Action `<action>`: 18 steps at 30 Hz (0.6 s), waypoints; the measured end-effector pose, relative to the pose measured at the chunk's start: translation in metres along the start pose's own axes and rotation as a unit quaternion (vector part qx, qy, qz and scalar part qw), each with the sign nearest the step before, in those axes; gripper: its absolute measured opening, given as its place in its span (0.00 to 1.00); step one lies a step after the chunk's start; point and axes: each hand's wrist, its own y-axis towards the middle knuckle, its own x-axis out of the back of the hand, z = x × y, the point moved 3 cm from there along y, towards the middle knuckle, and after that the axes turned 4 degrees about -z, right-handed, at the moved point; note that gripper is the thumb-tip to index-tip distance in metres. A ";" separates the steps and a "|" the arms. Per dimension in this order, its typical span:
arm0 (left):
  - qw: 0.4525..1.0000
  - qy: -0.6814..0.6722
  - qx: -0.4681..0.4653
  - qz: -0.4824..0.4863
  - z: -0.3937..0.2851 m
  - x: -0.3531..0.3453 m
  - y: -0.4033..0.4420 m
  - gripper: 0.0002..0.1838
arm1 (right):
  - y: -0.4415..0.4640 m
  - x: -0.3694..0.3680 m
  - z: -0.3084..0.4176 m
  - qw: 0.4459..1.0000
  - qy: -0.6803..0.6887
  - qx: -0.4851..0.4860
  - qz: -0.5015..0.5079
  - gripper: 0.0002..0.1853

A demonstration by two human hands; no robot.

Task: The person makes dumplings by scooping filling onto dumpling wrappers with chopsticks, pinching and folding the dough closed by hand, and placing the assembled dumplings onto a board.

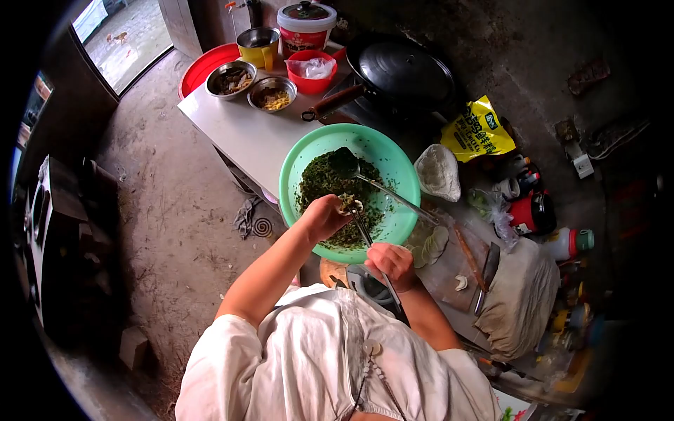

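A large pale green bowl (405, 165) holds chopped dark green filling (319, 184). A metal ladle (393, 195) rests in it, its dark head in the filling and its handle over the right rim. My left hand (326, 217) is over the near part of the bowl, fingers closed around a small pale wrapper (351, 205) with green filling on it. My right hand (392, 265), at the bowl's near right rim, is closed on a long thin metal utensil (364, 230), whose tip touches the wrapper.
Round flat wrappers (435, 242), a rolling pin (470, 256) and a knife (487, 277) lie right of the bowl, near a cloth-covered bundle (523, 298). Beyond are a lidded black wok (404, 70), a yellow bag (479, 132), and two metal bowls (232, 79) on the white table (242, 130).
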 end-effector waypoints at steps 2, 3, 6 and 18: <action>0.999 -0.032 0.015 0.003 -0.002 -0.004 0.001 0.12 | -0.001 0.001 0.000 0.999 -0.016 0.037 0.020 0.11; 0.998 -0.063 0.029 0.007 -0.004 -0.009 -0.002 0.13 | 0.000 0.003 -0.001 0.999 -0.015 0.038 0.022 0.11; 0.999 -0.026 0.014 0.038 -0.009 -0.010 -0.007 0.18 | 0.006 0.010 0.000 0.998 -0.011 0.057 0.036 0.11; 0.993 0.001 -0.023 0.114 -0.022 -0.004 -0.032 0.34 | -0.002 0.048 -0.059 0.705 0.348 -0.516 -0.340 0.14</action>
